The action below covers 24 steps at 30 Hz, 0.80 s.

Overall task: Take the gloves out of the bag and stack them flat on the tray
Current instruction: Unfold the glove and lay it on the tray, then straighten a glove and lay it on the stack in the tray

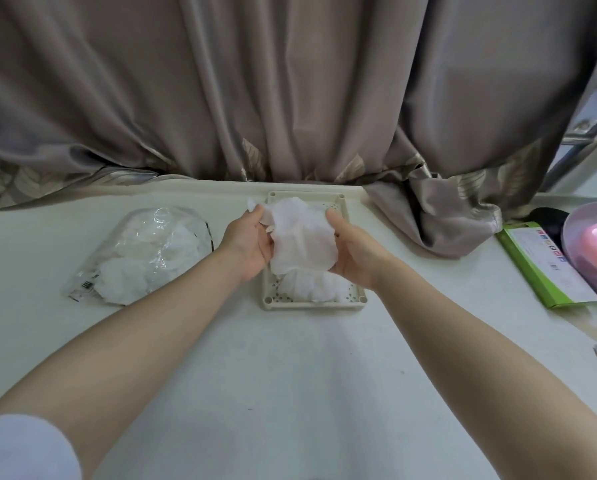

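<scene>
A thin, half-transparent white glove (pixel 302 237) is held spread out above the tray (pixel 268 292), between both hands. The left hand (pixel 252 237) is closed on its left edge, with the thumb on top and the fingers underneath; the right hand (pixel 352 247) pinches the right edge in the same manner. The glove fingers are turned to the far side and the cuff to the near side.

Under it, on the near part of the tray, other gloves (pixel 312 287) are already laid, a little wrinkled. The material is judged to be very light, soft and without stiffness, so it can fold or cling easily and can be moved by a small air current. It is best taken at two opposite edges and kept stretched until it is laid down flat.

To the left of the tray, well apart, the clear plastic bag (pixel 141 252) lies on the table (pixel 290 375), and more gloves can be seen inside it. At the right side a green box (pixel 539 268) and a pink bowl (pixel 594 247) are seen. Behind the table a grey curtain (pixel 255 81) hangs.
</scene>
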Each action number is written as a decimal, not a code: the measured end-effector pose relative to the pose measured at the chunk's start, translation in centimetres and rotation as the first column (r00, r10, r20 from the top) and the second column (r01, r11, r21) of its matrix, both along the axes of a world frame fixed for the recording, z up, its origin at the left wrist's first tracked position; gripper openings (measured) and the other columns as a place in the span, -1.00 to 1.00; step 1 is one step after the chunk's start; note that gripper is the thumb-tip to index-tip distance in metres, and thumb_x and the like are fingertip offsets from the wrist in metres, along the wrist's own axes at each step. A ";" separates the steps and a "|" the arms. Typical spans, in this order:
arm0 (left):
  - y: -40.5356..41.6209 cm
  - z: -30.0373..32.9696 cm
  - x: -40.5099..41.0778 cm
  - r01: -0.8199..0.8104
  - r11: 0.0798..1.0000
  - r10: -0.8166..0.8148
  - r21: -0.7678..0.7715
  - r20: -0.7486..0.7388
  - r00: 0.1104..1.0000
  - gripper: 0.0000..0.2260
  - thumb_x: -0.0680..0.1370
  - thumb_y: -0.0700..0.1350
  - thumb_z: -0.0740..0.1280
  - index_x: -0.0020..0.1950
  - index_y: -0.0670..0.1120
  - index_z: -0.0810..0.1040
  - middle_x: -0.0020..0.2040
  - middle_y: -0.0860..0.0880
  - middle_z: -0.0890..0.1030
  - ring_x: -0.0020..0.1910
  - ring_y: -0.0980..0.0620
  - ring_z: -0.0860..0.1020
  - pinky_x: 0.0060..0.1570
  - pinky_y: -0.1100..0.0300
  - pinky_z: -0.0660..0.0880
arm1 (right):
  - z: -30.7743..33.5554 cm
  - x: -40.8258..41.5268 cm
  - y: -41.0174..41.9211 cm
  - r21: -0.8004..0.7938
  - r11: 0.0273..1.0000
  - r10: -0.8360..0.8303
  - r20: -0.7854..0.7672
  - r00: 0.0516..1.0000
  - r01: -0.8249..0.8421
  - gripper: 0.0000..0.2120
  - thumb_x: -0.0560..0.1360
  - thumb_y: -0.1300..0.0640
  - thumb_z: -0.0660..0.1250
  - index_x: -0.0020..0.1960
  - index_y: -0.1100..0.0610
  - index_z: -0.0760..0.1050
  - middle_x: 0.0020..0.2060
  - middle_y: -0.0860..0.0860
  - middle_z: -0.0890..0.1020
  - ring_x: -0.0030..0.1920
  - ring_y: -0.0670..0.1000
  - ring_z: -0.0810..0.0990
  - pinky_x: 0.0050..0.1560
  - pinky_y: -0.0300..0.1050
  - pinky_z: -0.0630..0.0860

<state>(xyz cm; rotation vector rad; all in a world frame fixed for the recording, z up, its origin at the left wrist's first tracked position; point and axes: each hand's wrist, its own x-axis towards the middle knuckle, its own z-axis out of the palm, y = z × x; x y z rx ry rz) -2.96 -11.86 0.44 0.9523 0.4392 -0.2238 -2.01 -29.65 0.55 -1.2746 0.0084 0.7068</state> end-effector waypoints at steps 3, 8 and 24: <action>0.5 -0.2 0.2 -0.022 1.000 0.022 0.012 -0.003 1.000 -0.68 0.67 -0.05 0.05 0.29 -0.19 0.42 0.09 -0.12 0.59 -0.22 0.02 0.61 -0.37 0.24 0.56 | 0.5 0.7 -0.3 -0.056 0.997 -0.050 0.111 0.993 0.056 -0.83 0.54 0.30 0.24 0.06 0.16 0.55 -0.11 0.06 0.65 -0.13 0.04 0.61 -0.12 -0.12 0.57; 1.3 -0.4 -1.1 0.401 0.823 -0.336 0.402 -0.226 0.914 -0.94 0.60 -0.21 0.17 -0.02 -0.13 0.42 -0.11 -0.11 0.57 -0.32 0.01 0.64 -0.30 0.20 0.57 | 1.8 1.4 -1.1 -0.100 0.995 0.015 0.151 0.988 0.000 -0.54 0.45 0.46 0.03 0.09 0.09 0.56 -0.14 0.04 0.62 -0.20 0.00 0.58 -0.28 -0.24 0.50; -0.7 2.4 -0.3 0.424 0.509 -0.665 0.749 0.030 0.746 -0.83 0.57 -0.10 0.31 -0.20 -0.11 0.48 -0.28 -0.03 0.42 -0.28 0.05 0.39 -0.23 0.24 0.35 | 4.7 1.8 -3.9 -0.375 0.872 0.329 -0.023 0.944 -0.314 -0.79 0.48 0.35 0.26 -0.01 0.09 0.53 -0.18 0.04 0.63 -0.23 -0.02 0.62 -0.17 -0.14 0.55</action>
